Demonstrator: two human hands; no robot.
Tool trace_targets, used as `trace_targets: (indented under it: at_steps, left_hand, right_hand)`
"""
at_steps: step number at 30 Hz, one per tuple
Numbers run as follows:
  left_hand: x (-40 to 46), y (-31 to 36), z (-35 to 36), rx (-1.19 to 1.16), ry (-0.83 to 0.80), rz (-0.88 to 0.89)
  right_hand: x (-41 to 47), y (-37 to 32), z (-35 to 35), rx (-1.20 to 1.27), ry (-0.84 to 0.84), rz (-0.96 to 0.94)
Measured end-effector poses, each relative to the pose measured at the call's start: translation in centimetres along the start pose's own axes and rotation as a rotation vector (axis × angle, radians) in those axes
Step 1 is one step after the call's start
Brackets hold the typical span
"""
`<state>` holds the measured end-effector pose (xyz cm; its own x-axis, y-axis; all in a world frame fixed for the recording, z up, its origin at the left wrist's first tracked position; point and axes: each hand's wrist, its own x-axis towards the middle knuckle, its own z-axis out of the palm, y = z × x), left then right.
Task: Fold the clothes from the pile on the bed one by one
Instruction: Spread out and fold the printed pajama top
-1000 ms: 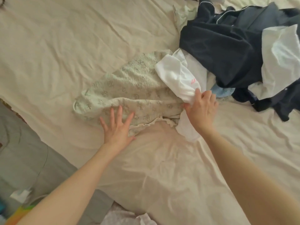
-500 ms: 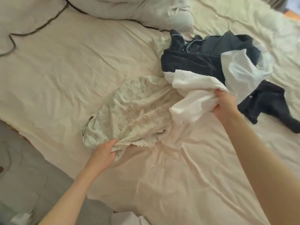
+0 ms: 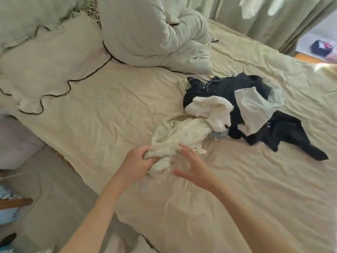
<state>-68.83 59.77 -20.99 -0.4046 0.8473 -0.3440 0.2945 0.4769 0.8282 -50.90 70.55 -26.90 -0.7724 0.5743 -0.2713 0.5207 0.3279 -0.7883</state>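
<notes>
A pale printed garment [image 3: 182,136] lies bunched and stretched out on the cream bed sheet [image 3: 109,115], running from the clothes pile toward me. My left hand [image 3: 136,161] is closed around its near end. My right hand [image 3: 193,168] hovers just right of that end, fingers spread, holding nothing. The pile sits at the far right: a crumpled white garment [image 3: 209,108], dark navy clothes [image 3: 218,88], a thin pale piece [image 3: 253,108] and a black item [image 3: 291,137].
Pillows [image 3: 45,57] with dark piping and a bunched duvet [image 3: 149,33] lie at the head of the bed. The bed's edge runs diagonally at lower left, with grey floor [image 3: 54,189] beyond. Curtains [image 3: 264,19] hang behind the bed.
My right hand has let go of the white garment, which now rests on the pile, and has come back beside my left. My left hand has pulled the printed garment toward me, bunching it.
</notes>
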Motion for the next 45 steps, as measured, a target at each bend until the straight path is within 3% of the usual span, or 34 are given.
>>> trace_targets:
  at_steps: [1, 6, 10, 14, 17, 20, 23, 26, 28, 30, 34, 36, 38, 41, 43, 45]
  left_hand:
    - [-0.6, 1.2, -0.7, -0.072, 0.004, 0.017]
    - [-3.4, 6.9, -5.1, -0.318, 0.054, 0.147]
    - [-5.7, 10.0, -7.9, -0.378, 0.132, 0.231]
    - [-7.5, 11.2, -11.3, -0.321, 0.287, 0.283]
    - [-8.5, 11.4, -14.6, -0.124, 0.426, 0.334]
    - [-9.0, 11.6, -17.4, 0.176, 0.583, 0.355]
    - [-9.5, 11.6, -20.1, 0.485, 0.696, 0.321]
    - [-10.1, 11.5, -21.9, 0.774, 0.817, 0.306]
    - [-10.6, 11.4, -22.2, 0.844, 0.869, 0.276]
    - [-11.1, 11.1, -22.3, 0.848, 0.859, 0.235]
    - [-11.7, 10.5, -22.1, 0.762, 0.868, 0.221]
    - [-11.6, 10.5, -22.1, 0.597, 0.860, 0.240]
    - [-11.4, 10.8, -22.1, 0.321, 0.805, 0.232]
    - [-11.0, 11.4, -21.4, -0.035, 0.662, 0.177]
    - [-11.0, 11.4, -21.0, -0.056, 0.583, 0.159]
    - [-11.2, 11.0, -21.0, 0.094, 0.525, 0.199]
  right_hand:
    - [-0.4, -0.4, 0.8, -0.063, 0.033, -0.037]
    - [0.6, -4.1, -3.0, -0.276, 0.523, -0.024]
    - [0.4, -8.3, -4.9, -0.185, 0.478, -0.216]
    - [0.1, -13.2, -6.9, 0.375, 0.393, -0.045]
    - [0.5, -17.1, -9.9, 0.688, 0.252, -0.032]
    - [0.9, -21.6, -12.4, 0.723, 0.258, -0.143]
    - [0.8, -24.7, -13.6, 0.400, 0.309, -0.371]
    - [1.2, -26.1, -13.0, -0.427, 0.347, -0.528]
    - [1.8, -26.0, -11.9, -0.866, 0.378, -0.543]
    - [2.2, -25.8, -11.0, -0.993, 0.440, -0.554]
    - [2.3, -25.5, -10.5, -0.935, 0.578, -0.733]
    - [2.9, -25.7, -10.7, -0.970, 0.548, -0.633]
    - [3.4, -26.0, -10.9, -0.803, 0.455, -0.509]
    - [3.6, -26.6, -11.2, -0.243, 0.301, -0.346]
    - [3.4, -27.0, -11.4, 0.017, 0.219, -0.254]
    - [3.0, -26.9, -11.7, 0.209, 0.174, -0.189]
